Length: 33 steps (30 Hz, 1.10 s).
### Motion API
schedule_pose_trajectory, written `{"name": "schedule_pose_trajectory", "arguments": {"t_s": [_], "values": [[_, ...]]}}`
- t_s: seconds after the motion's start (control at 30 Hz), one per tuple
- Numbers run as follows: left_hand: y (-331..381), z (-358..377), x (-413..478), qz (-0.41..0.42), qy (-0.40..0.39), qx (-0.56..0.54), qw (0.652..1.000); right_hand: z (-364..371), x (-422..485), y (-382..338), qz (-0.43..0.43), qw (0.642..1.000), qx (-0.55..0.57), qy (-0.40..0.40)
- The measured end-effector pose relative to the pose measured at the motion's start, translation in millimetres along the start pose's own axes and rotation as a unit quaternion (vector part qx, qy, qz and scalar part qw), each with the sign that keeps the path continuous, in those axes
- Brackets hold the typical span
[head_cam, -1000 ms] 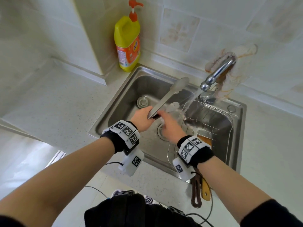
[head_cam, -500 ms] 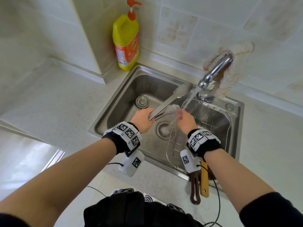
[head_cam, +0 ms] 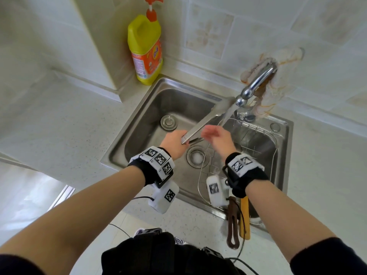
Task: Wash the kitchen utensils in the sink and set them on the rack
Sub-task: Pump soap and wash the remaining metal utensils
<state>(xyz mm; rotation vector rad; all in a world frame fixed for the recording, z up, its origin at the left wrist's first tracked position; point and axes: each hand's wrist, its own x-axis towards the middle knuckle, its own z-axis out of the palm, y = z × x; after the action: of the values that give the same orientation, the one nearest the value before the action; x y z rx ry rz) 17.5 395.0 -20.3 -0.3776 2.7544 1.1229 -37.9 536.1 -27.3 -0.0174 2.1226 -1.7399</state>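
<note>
Nearest, at five o'clock on the square stainless-steel sink [head_cam: 139, 133], one dark brown looped handle [head_cam: 232, 225] and one yellow wooden handle [head_cam: 244, 217] are lying over the rim, their heads hidden under the right wrist. The left hand [head_cam: 174, 143] is curling tight round the hinge end of the long steel tongs [head_cam: 206, 120], which are slanting towards one o'clock with their tips under the running water. The right hand [head_cam: 217, 138] is blurring just beside the tongs, fingers bent; I cannot tell whether it is pinching them. The silver wire rack [head_cam: 264, 133] is filling the three o'clock side. The rinse would likely go best by turning the tongs so both blades are passing under the stream while gripping firmly, wet steel being slippery. Farther off: one chrome tap [head_cam: 256, 82] at one o'clock, one yellow pump bottle of dish soap [head_cam: 146, 50] at eleven
</note>
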Motion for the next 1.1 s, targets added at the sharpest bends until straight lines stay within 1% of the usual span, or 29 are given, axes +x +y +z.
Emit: {"name": "schedule_pose_trajectory", "arguments": {"t_s": [0.03,0.07,0.1,0.13,0.17,0.23,0.3,0.37,0.43,0.5,0.6,0.63,0.67,0.73,0.8,0.87,0.9,0.97,1.03,1.1], "values": [[-1,-2,-1,0.0,0.002,0.003,1.0,7,-6,7,-0.05,0.99,-0.123,-0.044],[-2,-4,-2,-0.003,0.004,0.005,1.0,12,-10,14,-0.096,0.958,-0.256,-0.084],[-6,-7,-4,-0.008,0.009,0.005,1.0,15,-12,21,-0.129,0.915,-0.365,-0.111],[-9,-10,-6,-0.013,0.015,0.0,1.0,14,-11,25,-0.143,0.88,-0.438,-0.117],[-12,-12,-8,-0.015,0.02,-0.006,1.0,11,-11,27,-0.14,0.859,-0.481,-0.107],[-18,-17,-12,-0.014,0.026,-0.016,0.999,9,-7,26,-0.114,0.839,-0.528,-0.07],[-22,-20,-16,-0.007,0.026,-0.021,0.999,18,-10,23,-0.091,0.821,-0.56,-0.058],[-26,-24,-18,-0.006,0.027,-0.015,1.0,35,-18,22,-0.101,0.803,-0.582,-0.074],[-34,-31,-22,-0.016,0.032,-0.017,0.999,44,-21,23,-0.123,0.799,-0.582,-0.087],[-40,-34,-24,-0.023,0.033,-0.03,0.999,34,-16,21,-0.117,0.79,-0.598,-0.069],[-43,-36,-25,-0.009,0.028,-0.029,0.999,19,-13,19,-0.09,0.746,-0.658,-0.048],[-43,-38,-25,-0.002,0.024,-0.024,0.999,24,-18,19,-0.096,0.743,-0.66,-0.058],[-44,-39,-24,0.002,0.019,-0.018,1.0,29,-20,21,-0.098,0.748,-0.653,-0.074],[-43,-42,-23,0.014,0.009,-0.002,1.0,33,-26,22,-0.074,0.767,-0.631,-0.094],[-40,-44,-22,0.031,-0.002,0.008,0.999,21,-25,22,-0.068,0.768,-0.633,-0.069],[-33,-43,-20,0.049,-0.015,0.011,0.999,1,-26,18,-0.033,0.759,-0.648,-0.055],[-30,-42,-19,0.055,-0.021,0.01,0.998,-6,-27,16,-0.011,0.767,-0.64,-0.05],[-22,-39,-15,0.054,-0.037,-0.004,0.998,-16,-31,15,0.02,0.816,-0.577,-0.026],[-15,-34,-8,0.044,-0.042,-0.018,0.998,-20,-34,13,0.027,0.865,-0.501,0.021],[-9,-29,-2,0.034,-0.049,-0.017,0.998,-26,-36,9,0.04,0.891,-0.45,0.055]]}}
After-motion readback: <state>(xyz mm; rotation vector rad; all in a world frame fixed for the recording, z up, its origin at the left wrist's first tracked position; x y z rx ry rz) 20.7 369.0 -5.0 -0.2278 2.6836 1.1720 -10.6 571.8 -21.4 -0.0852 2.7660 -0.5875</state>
